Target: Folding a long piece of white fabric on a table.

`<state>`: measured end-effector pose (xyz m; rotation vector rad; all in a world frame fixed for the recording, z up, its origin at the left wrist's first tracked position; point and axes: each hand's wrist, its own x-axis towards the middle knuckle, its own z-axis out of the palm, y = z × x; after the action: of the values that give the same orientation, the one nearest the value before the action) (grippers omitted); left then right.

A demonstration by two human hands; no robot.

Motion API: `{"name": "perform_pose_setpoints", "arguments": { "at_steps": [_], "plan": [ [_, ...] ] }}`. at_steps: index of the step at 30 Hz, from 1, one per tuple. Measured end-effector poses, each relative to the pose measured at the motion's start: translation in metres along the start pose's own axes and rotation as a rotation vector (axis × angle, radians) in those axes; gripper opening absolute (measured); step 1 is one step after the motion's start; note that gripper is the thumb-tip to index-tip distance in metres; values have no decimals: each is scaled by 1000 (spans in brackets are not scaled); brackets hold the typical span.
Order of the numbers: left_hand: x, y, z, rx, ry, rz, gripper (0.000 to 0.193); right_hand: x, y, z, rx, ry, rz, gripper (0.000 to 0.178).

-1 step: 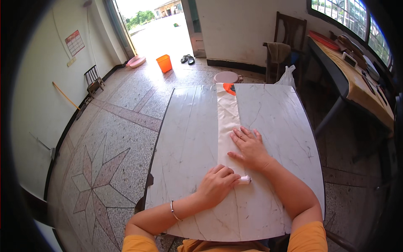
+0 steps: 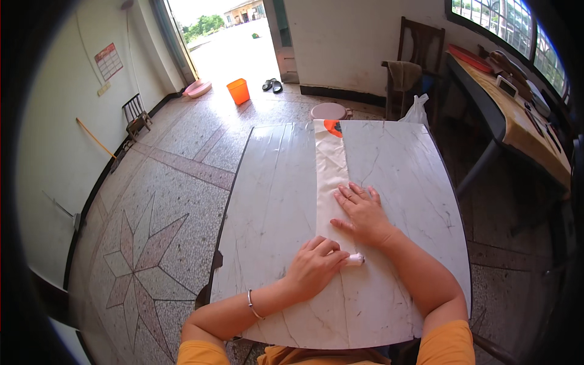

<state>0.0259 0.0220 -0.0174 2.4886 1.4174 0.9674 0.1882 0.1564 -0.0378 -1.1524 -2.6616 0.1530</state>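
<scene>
I see my left hand [image 2: 314, 267] clamped on the roll [image 2: 354, 260] at the pale strip's [image 2: 330, 164] near end; right hand [image 2: 364, 220] spread flat over its edge, mid-table [image 2: 261, 201]. Risk: uneven left grip could skew the roll; right-hand slip could bunch creases.

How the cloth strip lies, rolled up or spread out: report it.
Partly rolled: the cloth strip lies spread along the table, while its near end forms a roll at the left hand.
</scene>
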Motion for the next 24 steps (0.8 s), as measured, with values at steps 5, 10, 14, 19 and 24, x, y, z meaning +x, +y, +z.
{"name": "perform_pose_setpoints", "arguments": {
  "at_steps": [5,10,14,19,24],
  "plan": [
    [-2,-1,4,7,20,-9,14,1,3,-1,39,12,0,72],
    [-4,5,-3,46,-18,47,19,1,3,-2,38,-8,8,73],
    [-7,-2,-2,38,-66,42,23,1,0,-1,38,-32,16,73],
    [-10,-2,0,-50,-77,-8,23,0,-3,-6,-17,-50,14,72],
    [-5,1,1,-55,-62,15,23,1,2,-6,-17,-44,19,73]
  ]
}}
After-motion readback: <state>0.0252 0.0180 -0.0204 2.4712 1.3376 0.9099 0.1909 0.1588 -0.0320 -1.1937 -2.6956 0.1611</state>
